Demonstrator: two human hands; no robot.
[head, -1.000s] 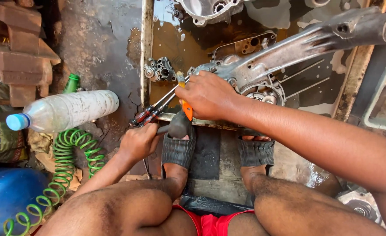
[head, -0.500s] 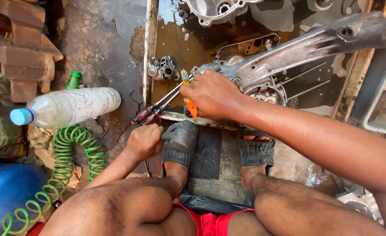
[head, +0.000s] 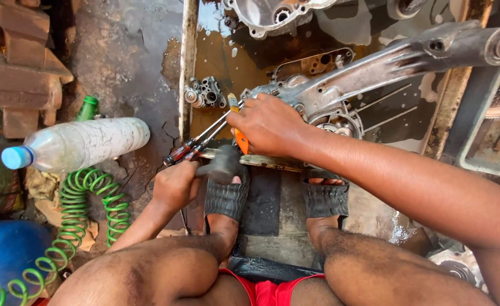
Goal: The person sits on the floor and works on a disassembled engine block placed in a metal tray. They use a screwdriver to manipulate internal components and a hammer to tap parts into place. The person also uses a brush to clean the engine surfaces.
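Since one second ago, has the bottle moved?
No. The bottle still lies just above the green hose, cap pointing left.

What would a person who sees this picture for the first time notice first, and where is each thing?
At the centre, the right hand grips an orange-handled tool against a grey metal engine casing that runs to the upper right. Just below and to the left, the left hand holds a hammer beside two screwdrivers. On the left lie a clear plastic bottle with a blue cap and a coiled green hose.
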